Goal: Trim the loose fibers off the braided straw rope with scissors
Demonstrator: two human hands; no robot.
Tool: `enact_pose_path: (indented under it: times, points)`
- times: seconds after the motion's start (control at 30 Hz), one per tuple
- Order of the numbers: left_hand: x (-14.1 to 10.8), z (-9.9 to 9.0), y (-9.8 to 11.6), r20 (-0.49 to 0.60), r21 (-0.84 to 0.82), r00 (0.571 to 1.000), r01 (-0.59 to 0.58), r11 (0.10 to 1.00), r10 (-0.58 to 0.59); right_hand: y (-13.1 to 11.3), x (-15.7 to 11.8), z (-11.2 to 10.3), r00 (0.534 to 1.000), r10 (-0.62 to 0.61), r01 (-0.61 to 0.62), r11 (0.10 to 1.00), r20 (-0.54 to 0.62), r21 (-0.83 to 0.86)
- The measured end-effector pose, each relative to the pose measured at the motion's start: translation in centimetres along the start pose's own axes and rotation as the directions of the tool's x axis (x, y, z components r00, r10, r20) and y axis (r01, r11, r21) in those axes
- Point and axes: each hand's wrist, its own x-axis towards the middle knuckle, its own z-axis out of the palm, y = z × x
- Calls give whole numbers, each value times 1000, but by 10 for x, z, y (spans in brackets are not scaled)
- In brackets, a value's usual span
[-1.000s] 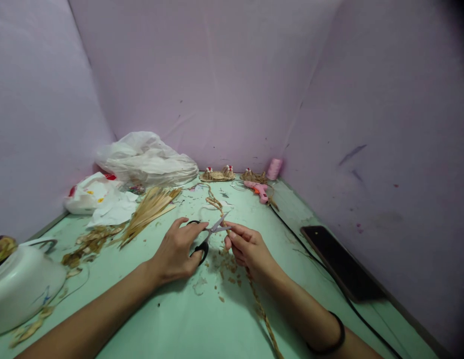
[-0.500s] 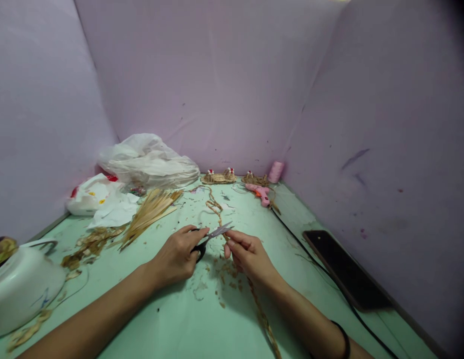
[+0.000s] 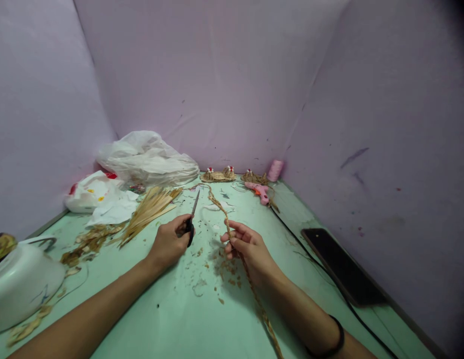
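Observation:
My left hand (image 3: 170,241) is closed around the black handles of a pair of scissors (image 3: 193,214), whose blades look closed and point away from me. A braided natural-fibre cord (image 3: 255,294) runs from the near edge of the view up through my right hand (image 3: 250,247). My right thumb and fingers pinch the cord, and its far part lies on toward the back of the table. The scissors are apart from the cord, to its left. Small brown trimmings (image 3: 228,271) lie scattered beneath my right hand.
Dry flat strips (image 3: 149,212) lie at left, by a white plastic bag (image 3: 149,159) and a white pot (image 3: 26,284). At the back are woven pieces (image 3: 218,176), a pink glue gun (image 3: 259,192) and a pink thread spool (image 3: 276,170). A phone (image 3: 342,267) lies right.
The scissors have moved left, away from the cord, and their blades have swung from pointing right to pointing forward and closed. The cord's looped far part is now stretched straighter.

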Motion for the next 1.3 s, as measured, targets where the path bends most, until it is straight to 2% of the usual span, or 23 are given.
enact_pose_path:
  times: [0.1, 0.23, 0.37, 0.57, 0.67, 0.8, 1.0, 1.2, 1.3]
  points:
    - [-1, 1, -2, 7, 41, 1000, -29, 999, 29, -2, -2, 1, 1000, 18, -18, 1000, 23, -5]
    - [-4, -1, -2, 54, 132, 989, -146, 980, 140, -4, -1, 3, 1000, -5, 5, 1000, 12, 11]
    - [-7, -3, 1, 122, 208, 960, -272, 940, 251, -6, 0, 1, 997, -26, 22, 998, -66, -61]
    - [-8, -4, 8, 152, 273, 941, -335, 902, 304, -4, 4, -6, 975, -112, 77, 980, -192, -184]
    - [-9, -4, 11, 197, 310, 900, -434, 846, 390, 0, 7, -10, 966, -170, 138, 977, -197, -163]
    - [-12, -4, 16, 273, 306, 841, -537, 786, 468, 2, 6, -7, 988, -64, 58, 997, -144, -41]
    - [-15, -4, 24, 311, 409, 816, -578, 706, 487, -1, -1, 0, 998, 39, -38, 999, -39, 27]
    - [-16, -4, 31, 354, 479, 813, -582, 657, 463, 2, -2, 0, 999, -3, -2, 993, -44, -122]
    - [-18, -2, 34, 384, 496, 810, -586, 641, 443, 4, -1, 0, 999, -12, 5, 990, -50, -142]
